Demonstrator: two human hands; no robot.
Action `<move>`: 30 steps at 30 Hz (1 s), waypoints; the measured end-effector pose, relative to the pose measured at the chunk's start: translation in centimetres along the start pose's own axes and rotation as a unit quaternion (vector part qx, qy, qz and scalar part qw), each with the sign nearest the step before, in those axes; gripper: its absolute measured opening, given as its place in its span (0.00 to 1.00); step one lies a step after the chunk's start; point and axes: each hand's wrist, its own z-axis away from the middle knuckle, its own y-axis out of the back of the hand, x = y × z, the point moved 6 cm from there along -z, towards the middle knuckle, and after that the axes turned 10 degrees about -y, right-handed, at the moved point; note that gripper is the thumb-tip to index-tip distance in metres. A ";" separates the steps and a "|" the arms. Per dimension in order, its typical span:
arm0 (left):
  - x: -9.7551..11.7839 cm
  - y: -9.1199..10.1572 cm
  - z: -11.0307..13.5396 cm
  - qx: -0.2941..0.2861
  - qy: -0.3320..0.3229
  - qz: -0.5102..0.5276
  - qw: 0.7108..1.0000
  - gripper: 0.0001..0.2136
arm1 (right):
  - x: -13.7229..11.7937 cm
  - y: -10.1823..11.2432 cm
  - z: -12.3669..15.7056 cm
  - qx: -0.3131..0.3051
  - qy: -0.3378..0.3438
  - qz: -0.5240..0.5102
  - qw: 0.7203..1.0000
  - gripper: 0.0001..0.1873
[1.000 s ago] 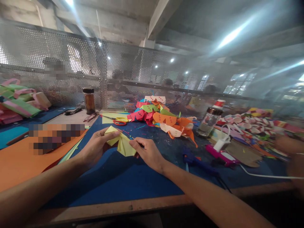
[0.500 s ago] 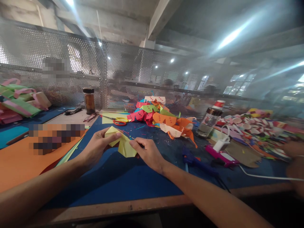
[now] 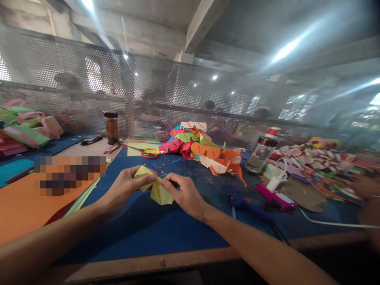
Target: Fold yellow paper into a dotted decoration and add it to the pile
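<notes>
A piece of folded yellow paper (image 3: 162, 194) is held up between both hands over the blue table mat (image 3: 142, 237). My left hand (image 3: 126, 186) is closed, pinching its upper left part between thumb and fingers. My right hand (image 3: 185, 194) grips the other side, thumb and forefinger pressed together close to the middle. The paper has creases and hangs lowest between the hands. Beyond it lie scissors (image 3: 151, 153) with orange and yellow handles, on pale yellow paper. Small coloured scraps (image 3: 162, 169) are scattered just behind the fingers.
A pile of folded, hole-punched coloured papers (image 3: 204, 148) stands at the back. To the right are a glass jar (image 3: 259, 155), a blue glue gun (image 3: 249, 206) and a pink power strip (image 3: 277, 196). Orange sheets (image 3: 23, 209) lie left. Another person's hand (image 3: 368, 186) is at the right edge.
Both hands have drawn slightly closer together, the left moving right and down. The yellow paper hangs a little lower and is more bunched between them.
</notes>
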 end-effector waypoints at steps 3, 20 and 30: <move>0.3 -0.3 0.1 -0.003 0.002 -0.001 1.000 0.10 | 0.0 0.0 0.0 0.007 0.006 0.003 1.000 0.16; -0.5 -0.4 0.0 -0.021 0.023 -0.026 0.999 0.10 | -0.1 -0.2 0.0 0.005 0.024 0.025 0.999 0.15; -0.5 -0.4 0.1 -0.035 0.014 -0.033 0.999 0.10 | -0.4 -0.3 0.2 -0.014 0.023 0.015 1.000 0.14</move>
